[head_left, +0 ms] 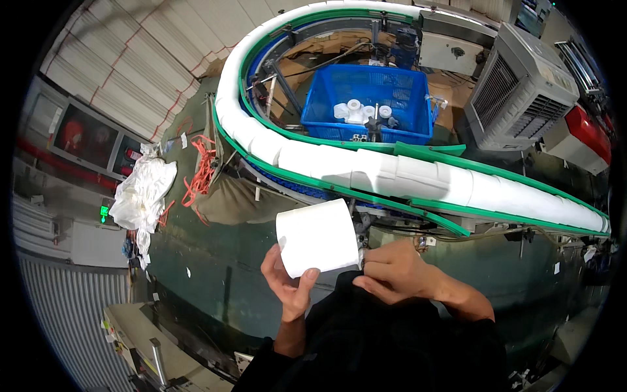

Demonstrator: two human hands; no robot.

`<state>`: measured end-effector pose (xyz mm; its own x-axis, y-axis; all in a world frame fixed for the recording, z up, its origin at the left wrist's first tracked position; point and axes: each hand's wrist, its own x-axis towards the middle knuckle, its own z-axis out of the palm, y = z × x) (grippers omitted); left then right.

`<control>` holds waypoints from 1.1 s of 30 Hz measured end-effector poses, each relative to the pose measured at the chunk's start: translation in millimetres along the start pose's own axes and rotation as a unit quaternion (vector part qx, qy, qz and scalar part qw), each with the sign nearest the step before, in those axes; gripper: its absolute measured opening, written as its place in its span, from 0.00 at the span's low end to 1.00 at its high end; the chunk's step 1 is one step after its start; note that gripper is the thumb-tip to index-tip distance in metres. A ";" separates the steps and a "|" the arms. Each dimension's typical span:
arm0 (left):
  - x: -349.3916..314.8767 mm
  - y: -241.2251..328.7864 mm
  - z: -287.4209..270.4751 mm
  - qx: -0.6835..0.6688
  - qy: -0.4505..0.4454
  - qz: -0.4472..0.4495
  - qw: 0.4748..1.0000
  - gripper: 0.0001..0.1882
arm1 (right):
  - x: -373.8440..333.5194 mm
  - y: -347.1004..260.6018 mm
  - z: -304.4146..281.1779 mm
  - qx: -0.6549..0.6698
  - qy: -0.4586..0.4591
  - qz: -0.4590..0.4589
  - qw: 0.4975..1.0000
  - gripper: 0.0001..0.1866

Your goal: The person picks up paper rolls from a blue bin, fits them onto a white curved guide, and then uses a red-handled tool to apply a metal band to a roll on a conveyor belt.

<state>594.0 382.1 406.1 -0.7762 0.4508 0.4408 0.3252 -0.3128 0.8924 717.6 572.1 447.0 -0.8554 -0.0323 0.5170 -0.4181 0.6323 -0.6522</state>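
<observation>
A white paper roll [318, 236] is held in front of me, on the near side of the conveyor. My left hand [290, 287] grips it from below and the left, with the thumb on its lower side and the fingers round the end. At the roll's right end is my right hand [398, 271], its fingers curled closed; what they pinch, if anything, is hidden. Beyond both hands a curved conveyor with green side rails [434, 222] carries a close row of white rolls [372, 171].
Inside the conveyor's bend stands a blue plastic crate [408, 134] with several white pieces in it. A boxy grey air cooler [522, 88] is at the back right. Crumpled white sheeting [144, 189] and tangled orange strapping [201, 171] lie at the left. Stacked white material [124, 52] fills the back left.
</observation>
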 end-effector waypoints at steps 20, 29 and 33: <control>23.6 -22.9 135.0 -0.201 -0.130 -0.357 0.903 0.40 | -185.6 2.8 -65.7 0.001 0.116 0.322 0.940 0.09; -15.0 -12.8 241.3 -0.192 -0.091 -0.339 0.917 0.39 | -286.2 35.3 -193.8 -0.112 0.128 0.355 0.919 0.10; -30.3 2.1 273.9 -0.177 -0.027 -0.347 0.921 0.39 | -311.9 66.1 -257.2 -0.271 0.127 0.356 0.885 0.24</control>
<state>766.1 596.7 420.9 -0.7002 0.6821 -0.2108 -0.4425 -0.1830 0.8779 1035.4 823.0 385.2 -0.7177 0.6557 0.2346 0.4672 0.7031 -0.5360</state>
